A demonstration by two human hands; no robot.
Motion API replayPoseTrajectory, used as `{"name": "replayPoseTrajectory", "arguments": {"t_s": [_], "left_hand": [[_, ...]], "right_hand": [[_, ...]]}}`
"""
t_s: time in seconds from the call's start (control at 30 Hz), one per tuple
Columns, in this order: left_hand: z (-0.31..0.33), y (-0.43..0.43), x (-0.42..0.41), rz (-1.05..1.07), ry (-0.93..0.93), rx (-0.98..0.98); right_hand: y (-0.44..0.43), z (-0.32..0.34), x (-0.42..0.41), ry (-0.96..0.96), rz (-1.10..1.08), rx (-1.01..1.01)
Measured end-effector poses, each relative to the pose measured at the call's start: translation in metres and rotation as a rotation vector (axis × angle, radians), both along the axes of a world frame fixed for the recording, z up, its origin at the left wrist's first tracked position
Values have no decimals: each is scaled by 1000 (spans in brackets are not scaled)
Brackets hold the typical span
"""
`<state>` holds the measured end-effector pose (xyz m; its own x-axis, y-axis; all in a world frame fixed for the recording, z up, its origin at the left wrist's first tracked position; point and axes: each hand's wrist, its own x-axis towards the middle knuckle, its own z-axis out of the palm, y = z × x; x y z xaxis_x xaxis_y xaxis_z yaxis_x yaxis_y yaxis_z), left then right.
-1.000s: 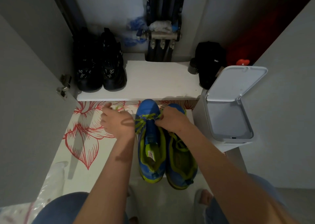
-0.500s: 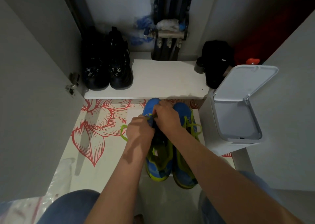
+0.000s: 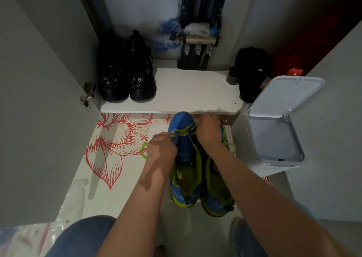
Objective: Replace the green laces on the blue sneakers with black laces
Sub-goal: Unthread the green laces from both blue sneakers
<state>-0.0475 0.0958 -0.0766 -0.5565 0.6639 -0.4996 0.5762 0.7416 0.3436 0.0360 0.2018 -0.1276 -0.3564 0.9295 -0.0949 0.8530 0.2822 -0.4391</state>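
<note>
Fig.: L hand [image 3: 161,149] & R hand [image 3: 207,131], fingers curled on neon-green fabric lace [image 3: 184,132] of blue mesh sneaker [image 3: 185,153]. Risk: uneven pull jams lace, tips sneaker.

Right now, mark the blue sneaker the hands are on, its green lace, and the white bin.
blue sneaker [image 3: 181,119]: head view, on its blue toe cap.
green lace [image 3: 183,132]: head view, on the crossed stretch near the toe.
white bin [image 3: 290,96]: head view, on its raised lid.
</note>
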Motion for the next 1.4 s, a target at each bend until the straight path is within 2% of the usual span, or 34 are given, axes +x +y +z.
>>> {"name": "replayPoseTrajectory", "arguments": {"t_s": [0.07,0.13,0.2,0.3,0.47,0.53,0.63,0.7,0.73,0.8,0.87,0.93,1.3,1.4], "left_hand": [[1,0,0,-9,14,2],[1,2,1,-19,35,-5],[0,3,2,-27,48,-18],[1,4,2,-36,54,-44],[1,4,4,-44,59,-43],[2,3,3,-45,60,-43],[1,2,1,-46,33,-37],[1,1,0,-56,36,-35],[1,1,0,-62,44,-31],[1,3,1,-75,68,-26],[1,4,2,-91,97,-38],[1,4,3,-109,119,-56],[0,6,4,-142,138,-92],[1,4,3,-123,114,-74]], "right_hand": [[-1,2,-2,76,95,-43],[-5,6,-7,116,281,-12],[-10,7,-10,45,428,71],[-13,5,-9,-74,478,135],[-18,4,-12,-213,440,210],[-14,6,-12,-208,339,258],[6,12,-3,-85,47,295],[13,15,1,96,-94,234],[12,17,0,184,-77,195],[3,18,-6,242,103,156],[-6,12,-10,130,326,166],[-11,5,-11,-3,439,142],[-20,5,-10,-212,498,139],[-17,10,-11,-227,445,220]]}}
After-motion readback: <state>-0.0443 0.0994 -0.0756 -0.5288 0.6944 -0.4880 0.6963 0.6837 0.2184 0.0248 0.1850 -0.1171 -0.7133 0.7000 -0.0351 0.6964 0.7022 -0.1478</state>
